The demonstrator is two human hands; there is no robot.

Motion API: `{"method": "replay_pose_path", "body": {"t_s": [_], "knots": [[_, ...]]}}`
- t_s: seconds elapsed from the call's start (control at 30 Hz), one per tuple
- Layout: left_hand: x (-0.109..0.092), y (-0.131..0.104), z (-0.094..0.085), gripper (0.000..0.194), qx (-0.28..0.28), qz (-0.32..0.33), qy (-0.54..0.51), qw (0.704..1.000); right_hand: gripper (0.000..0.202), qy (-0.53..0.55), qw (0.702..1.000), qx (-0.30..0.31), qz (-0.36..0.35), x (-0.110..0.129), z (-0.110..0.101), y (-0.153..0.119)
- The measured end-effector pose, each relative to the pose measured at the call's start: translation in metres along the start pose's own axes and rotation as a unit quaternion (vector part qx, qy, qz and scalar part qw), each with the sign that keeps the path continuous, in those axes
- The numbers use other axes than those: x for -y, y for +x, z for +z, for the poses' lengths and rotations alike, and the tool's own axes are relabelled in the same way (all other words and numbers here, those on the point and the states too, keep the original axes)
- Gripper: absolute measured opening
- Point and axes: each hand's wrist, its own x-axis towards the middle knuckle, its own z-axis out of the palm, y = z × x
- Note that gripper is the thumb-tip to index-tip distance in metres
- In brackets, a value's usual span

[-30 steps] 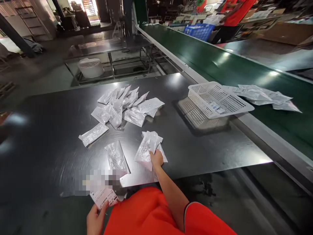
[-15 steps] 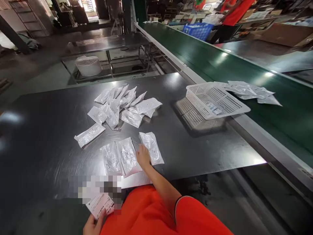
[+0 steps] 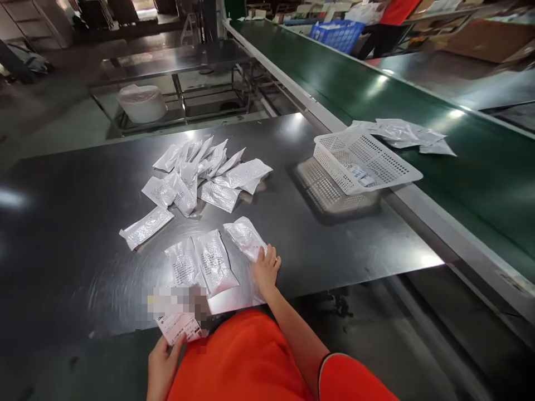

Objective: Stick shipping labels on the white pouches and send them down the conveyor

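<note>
packet pile [image 3: 190, 177] on table [image 3: 334, 245] | packet row [image 3: 215, 262] before pile | basket [image 3: 387, 164] right

Beyond the far edge of my bench [image 3: 334, 253], I note an open-framed metal table [image 3: 159, 65] on dim floor [image 3: 54, 125]. A green conveyor belt [image 3: 309, 72] follows the right edge; glare marks both right-hand corners.

The right hand [image 3: 266, 271] is now at the near end of the rightmost front plastic packet [image 3: 246, 236], no longer its left side; that packet slants more. Packets [image 3: 403, 133] on the conveyor belt [image 3: 472, 178] sit farther along.
</note>
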Motion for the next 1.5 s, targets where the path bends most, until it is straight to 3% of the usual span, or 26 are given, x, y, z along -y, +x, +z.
{"method": "replay_pose_path", "body": {"t_s": [0.1, 0.27, 0.4, 0.5, 0.6, 0.67, 0.8, 0.9, 0.97, 1.03, 1.1, 1.17, 1.3, 1.5], "knots": [[-0.007, 0.005, -0.003, 0.054, 0.018, -0.011, -0.005, 1.000, 0.059, 0.024, 0.996, 0.019, -0.089, 0.018, 0.005, 0.013], [-0.001, 0.003, -0.002, 0.059, 0.015, -0.019, -0.009, 1.000, 0.030, 0.074, 0.991, 0.045, -0.097, 0.031, 0.003, 0.044], [0.019, -0.005, 0.004, 0.061, 0.014, -0.051, -0.029, 0.998, 0.016, 0.103, 0.987, 0.055, -0.109, 0.016, -0.012, 0.067], [0.033, -0.007, 0.007, 0.061, 0.036, -0.081, -0.055, 0.995, 0.014, 0.202, 0.975, 0.039, -0.083, -0.010, -0.018, 0.075], [0.038, -0.004, 0.007, 0.059, 0.073, -0.095, -0.053, 0.991, 0.017, 0.303, 0.952, 0.036, -0.009, -0.031, -0.009, 0.067], [0.035, -0.001, 0.008, 0.055, 0.068, -0.077, -0.040, 0.994, 0.019, 0.294, 0.954, 0.046, 0.029, -0.036, 0.002, 0.056], [0.024, 0.001, 0.008, 0.050, 0.055, -0.009, -0.022, 0.998, 0.030, 0.232, 0.969, 0.049, 0.063, -0.028, 0.021, 0.029], [0.018, 0.001, 0.008, 0.050, 0.050, 0.000, -0.015, 0.999, 0.038, 0.191, 0.978, 0.062, 0.063, -0.014, 0.023, 0.014], [0.016, 0.000, 0.009, 0.051, 0.050, -0.009, -0.018, 0.999, 0.043, 0.149, 0.987, 0.057, 0.017, -0.004, 0.020, 0.010], [0.013, -0.002, 0.010, 0.053, 0.055, -0.025, -0.030, 0.998, 0.047, 0.089, 0.992, 0.037, -0.087, 0.006, 0.015, 0.012], [0.010, -0.005, 0.012, 0.055, 0.054, -0.035, -0.042, 0.997, 0.048, 0.040, 0.977, 0.030, -0.209, 0.016, 0.013, 0.021], [0.008, -0.008, 0.015, 0.054, 0.039, -0.034, -0.048, 0.998, 0.051, 0.025, 0.957, 0.051, -0.284, 0.025, 0.014, 0.034], [0.003, -0.011, 0.017, 0.052, 0.041, -0.042, -0.048, 0.997, 0.061, 0.026, 0.949, 0.092, -0.301, 0.036, 0.023, 0.056], [-0.012, -0.015, 0.027, 0.047, -0.013, -0.048, -0.041, 0.998, 0.049, 0.035, 0.929, 0.117, -0.349, 0.063, 0.023, 0.068]]}}
